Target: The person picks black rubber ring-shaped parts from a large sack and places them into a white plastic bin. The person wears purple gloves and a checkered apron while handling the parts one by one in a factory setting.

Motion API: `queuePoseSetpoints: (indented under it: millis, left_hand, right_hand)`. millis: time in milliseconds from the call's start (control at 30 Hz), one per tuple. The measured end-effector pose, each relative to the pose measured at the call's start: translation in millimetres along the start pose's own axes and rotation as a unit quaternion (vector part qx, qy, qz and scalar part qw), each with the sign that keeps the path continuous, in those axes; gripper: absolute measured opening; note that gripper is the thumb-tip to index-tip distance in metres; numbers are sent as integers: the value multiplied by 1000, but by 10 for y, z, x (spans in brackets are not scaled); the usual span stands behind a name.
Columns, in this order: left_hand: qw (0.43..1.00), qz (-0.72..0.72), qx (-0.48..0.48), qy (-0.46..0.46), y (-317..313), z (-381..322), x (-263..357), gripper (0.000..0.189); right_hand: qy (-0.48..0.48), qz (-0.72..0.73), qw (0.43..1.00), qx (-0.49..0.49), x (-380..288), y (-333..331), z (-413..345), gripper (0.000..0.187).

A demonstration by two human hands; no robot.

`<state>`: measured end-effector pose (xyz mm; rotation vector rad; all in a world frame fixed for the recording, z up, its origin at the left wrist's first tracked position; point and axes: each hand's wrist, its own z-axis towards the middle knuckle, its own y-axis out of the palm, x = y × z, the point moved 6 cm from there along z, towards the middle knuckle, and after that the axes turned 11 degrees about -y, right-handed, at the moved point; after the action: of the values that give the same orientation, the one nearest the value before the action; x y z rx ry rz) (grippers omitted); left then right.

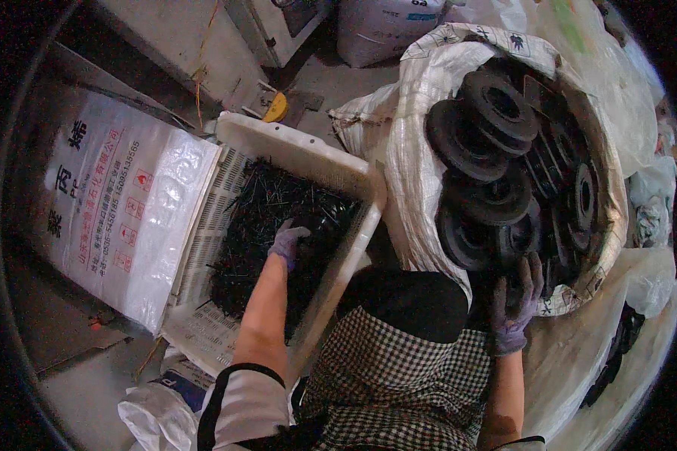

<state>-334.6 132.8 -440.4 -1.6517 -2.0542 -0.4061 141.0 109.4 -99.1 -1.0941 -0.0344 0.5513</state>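
Note:
My left hand (286, 242), in a purple glove with a greyish palm, reaches into a white slotted plastic crate (366, 225). Its fingers touch a dark round piece (324, 222) lying among thin black plastic scraps (265, 197); whether they grip it is unclear. On the right, my right hand (518, 307), gloved alike, is at the near rim of a white woven sack (409, 186). The sack is heaped with black ring-shaped discs (499, 104), some flat and some on edge. The right fingers are spread against dark parts, and what lies under the palm is hidden.
A white printed plastic bag (130, 208) lies left of the crate. A yellow object (276, 107) is on the floor behind it. A full white bag (386, 34) stands at the back. Translucent plastic bags (598, 67) crowd the right, and a white bag (158, 414) lies at lower left.

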Motion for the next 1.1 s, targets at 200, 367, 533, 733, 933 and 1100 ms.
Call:
queuePoseSetpoints:
  millis: [200,367,533,733,933,1100]
  left_hand:
    - [955,-225,-122,-148,102,-363,-59,37]
    - [998,-30,-56,4,300,-546,431,40]
    - [873,351,46,336,187,88,283,49]
    - [971,1,-51,235,136,-250,488,79]
    - [721,446,305,435,-122,-2148,756,103]
    - [645,402,391,519,-266,-2887,805,91]
  right_hand:
    - [0,0,1000,2,-23,5,55,52]
    - [-9,-17,999,27,24,10,-48,53]
    - [-13,-8,1000,16,-82,-88,64,48]
    - [10,37,997,60,-22,-117,2,52]
    - [-50,42,992,105,-365,-178,170,48]
    - [207,630,735,-144,-1680,649,504,55]
